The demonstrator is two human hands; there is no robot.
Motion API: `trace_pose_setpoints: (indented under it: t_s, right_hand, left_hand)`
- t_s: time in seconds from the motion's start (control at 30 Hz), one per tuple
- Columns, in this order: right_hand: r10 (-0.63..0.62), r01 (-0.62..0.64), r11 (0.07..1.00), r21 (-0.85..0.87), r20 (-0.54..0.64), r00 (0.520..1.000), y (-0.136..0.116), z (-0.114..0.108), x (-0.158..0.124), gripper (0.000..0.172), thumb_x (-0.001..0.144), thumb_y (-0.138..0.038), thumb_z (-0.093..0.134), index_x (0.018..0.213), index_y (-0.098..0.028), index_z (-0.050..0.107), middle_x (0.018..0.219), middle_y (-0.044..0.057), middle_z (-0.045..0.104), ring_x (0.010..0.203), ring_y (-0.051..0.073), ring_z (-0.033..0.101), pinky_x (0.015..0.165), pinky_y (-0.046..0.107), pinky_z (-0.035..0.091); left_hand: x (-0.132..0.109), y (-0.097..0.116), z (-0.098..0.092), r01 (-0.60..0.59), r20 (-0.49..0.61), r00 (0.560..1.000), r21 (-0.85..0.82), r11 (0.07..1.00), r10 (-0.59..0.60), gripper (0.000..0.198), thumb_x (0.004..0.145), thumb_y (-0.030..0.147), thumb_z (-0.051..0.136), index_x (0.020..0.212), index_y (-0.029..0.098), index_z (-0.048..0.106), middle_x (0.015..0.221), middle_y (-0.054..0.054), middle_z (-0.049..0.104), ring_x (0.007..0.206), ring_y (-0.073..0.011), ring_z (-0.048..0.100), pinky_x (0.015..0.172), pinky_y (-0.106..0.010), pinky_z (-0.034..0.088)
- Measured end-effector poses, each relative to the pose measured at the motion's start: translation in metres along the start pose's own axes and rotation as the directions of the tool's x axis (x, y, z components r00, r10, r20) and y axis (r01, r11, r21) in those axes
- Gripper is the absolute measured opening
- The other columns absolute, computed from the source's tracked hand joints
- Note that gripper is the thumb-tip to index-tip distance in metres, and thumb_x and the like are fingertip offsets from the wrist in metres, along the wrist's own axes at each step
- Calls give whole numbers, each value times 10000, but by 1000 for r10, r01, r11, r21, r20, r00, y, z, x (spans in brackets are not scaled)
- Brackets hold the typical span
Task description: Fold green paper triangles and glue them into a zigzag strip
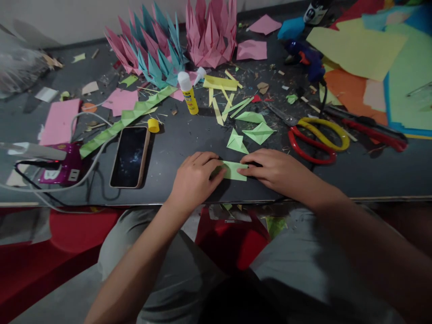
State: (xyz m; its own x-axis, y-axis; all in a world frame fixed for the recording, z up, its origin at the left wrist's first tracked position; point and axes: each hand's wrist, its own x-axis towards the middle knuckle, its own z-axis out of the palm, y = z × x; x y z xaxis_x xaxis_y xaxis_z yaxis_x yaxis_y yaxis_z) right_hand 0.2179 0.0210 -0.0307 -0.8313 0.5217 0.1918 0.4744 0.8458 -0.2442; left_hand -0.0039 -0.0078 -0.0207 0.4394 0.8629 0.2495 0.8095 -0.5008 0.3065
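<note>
A small light green piece of paper lies at the table's front edge between my hands. My left hand is closed over its left end, with the thumb along the paper. At the right end, my right hand grips the upper corner between thumb and fingers. Just beyond my fingers lie a folded green paper piece and a second folded piece. Another green piece rests behind them. The undersides of the fingers are hidden.
Scissors and a red cutter lie right. A phone and purple power strip sit left. A glue stick stands behind, near pink folded-paper work. A glue gun and paper sheets lie back right.
</note>
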Motion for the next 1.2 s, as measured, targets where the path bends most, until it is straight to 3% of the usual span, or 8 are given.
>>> trace_pose_setpoints:
  t_s: [0.1,0.3,0.4,0.57,0.8,1.07,1.2]
  right_hand:
    - [-2,2,1000,2,-11,1000,0,1,0,272,885,-154,414,996,-185,660,1052,98,632,935,221,562,789,380,463]
    - [-30,30,999,-15,-9,1000,-3,-2,3,306,882,-101,369,984,-152,653,1136,101,622,1021,234,545,816,385,460]
    - [-53,53,998,-42,10,999,-6,-3,4,304,867,-68,369,1001,-136,633,1180,84,609,1071,232,520,824,377,450]
    - [10,-11,992,-122,-5,1000,-16,-2,8,284,815,-32,406,942,-161,625,1111,61,642,1035,220,523,812,368,404]
    - [83,-88,982,-165,-39,996,-21,-5,12,197,791,-70,465,826,-184,621,928,34,694,924,201,540,804,349,309]
    - [103,-113,983,-145,-74,992,-19,-11,3,198,806,-115,479,737,-209,639,897,-1,710,878,199,555,813,356,318]
    - [116,-124,986,-108,-74,990,-19,-12,-1,213,822,-136,472,774,-224,659,917,-11,711,902,195,562,835,360,330]
  left_hand:
    - [-2,7,6,-14,-51,999,44,999,16,159,860,197,486,854,150,638,986,-83,643,923,-216,567,806,-362,456]
    - [-8,20,11,-131,21,991,150,980,130,238,889,118,402,1029,112,595,1050,-103,636,957,-219,571,780,-332,451]
    - [-9,25,12,-102,18,995,186,977,100,234,883,112,418,1042,101,588,1040,-97,649,983,-223,570,777,-330,449]
    - [-6,26,9,-63,11,998,199,978,62,202,884,150,442,997,140,609,983,-55,677,971,-212,563,829,-349,416]
    - [-8,22,2,144,-70,989,209,967,-132,162,863,258,502,879,213,657,904,-18,701,874,-206,587,884,-398,355]
    - [-12,22,-1,226,-104,972,205,952,-209,177,831,343,552,878,218,668,914,-23,700,905,-233,586,971,-455,278]
    - [-10,22,0,188,-65,982,204,961,-178,198,851,306,528,964,188,640,989,-49,670,934,-221,575,945,-415,323]
